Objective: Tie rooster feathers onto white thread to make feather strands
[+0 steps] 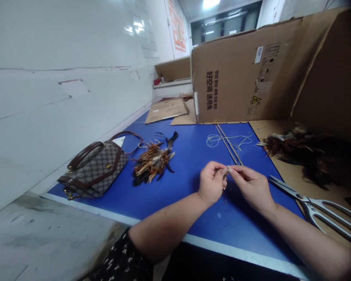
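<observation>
My left hand [212, 182] and my right hand [254, 187] meet fingertip to fingertip above the blue table [190, 152]. Both are closed in a pinch around a small pale piece [228, 168], too small to name. A thin dark strand hangs below my left fingers. Just beyond the hands lie two thin sticks [226, 142] and a loose tangle of pale string [213, 140]. Large metal scissors [307, 201] rest to the right of my right hand. Left of my hands is a pile of brown and black feathers [152, 162].
A patterned handbag [101, 171] stands at the table's left edge. A tall cardboard box [236, 82] walls off the back right. Flat cardboard pieces [166, 109] lie at the back. More dark feathers [292, 146] sit on cardboard at right.
</observation>
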The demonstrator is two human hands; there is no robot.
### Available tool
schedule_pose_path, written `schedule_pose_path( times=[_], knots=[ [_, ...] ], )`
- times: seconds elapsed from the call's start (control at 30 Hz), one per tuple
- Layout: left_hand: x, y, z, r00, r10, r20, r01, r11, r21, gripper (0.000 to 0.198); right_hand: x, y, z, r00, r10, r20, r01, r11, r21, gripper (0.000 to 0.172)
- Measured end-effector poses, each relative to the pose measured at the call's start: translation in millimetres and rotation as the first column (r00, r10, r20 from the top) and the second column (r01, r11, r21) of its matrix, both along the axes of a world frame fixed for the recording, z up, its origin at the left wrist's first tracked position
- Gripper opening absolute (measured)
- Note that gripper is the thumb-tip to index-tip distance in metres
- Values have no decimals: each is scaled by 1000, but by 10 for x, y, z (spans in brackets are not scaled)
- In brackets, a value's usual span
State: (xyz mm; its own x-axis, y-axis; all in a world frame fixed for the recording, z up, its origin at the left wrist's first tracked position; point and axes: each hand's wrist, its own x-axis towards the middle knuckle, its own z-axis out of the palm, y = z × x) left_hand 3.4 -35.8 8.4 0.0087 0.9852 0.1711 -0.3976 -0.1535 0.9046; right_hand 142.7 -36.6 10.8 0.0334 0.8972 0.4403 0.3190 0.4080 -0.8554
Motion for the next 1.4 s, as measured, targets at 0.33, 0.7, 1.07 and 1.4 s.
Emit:
schedule_pose_path(
  times=[0.33,0.7,1.07,1.4],
  knots=[
    [52,-29,37,978,-74,197,86,995,-49,39,-18,-25,31,963,169,-212,-199,971,-130,31],
    [-65,60,-160,964,140,-227,-93,974,206,19,24,47,-94,997,1,-77,-10,994,-110,37],
    [-191,183,-80,828,385,-406,-102,818,567,5,107,160,-112,999,32,-20,-35,980,-194,36],
    [-246,181,85,874,201,-442,120,792,598,5,238,212,55,974,213,-74,-225,910,-348,30]
  ],
)
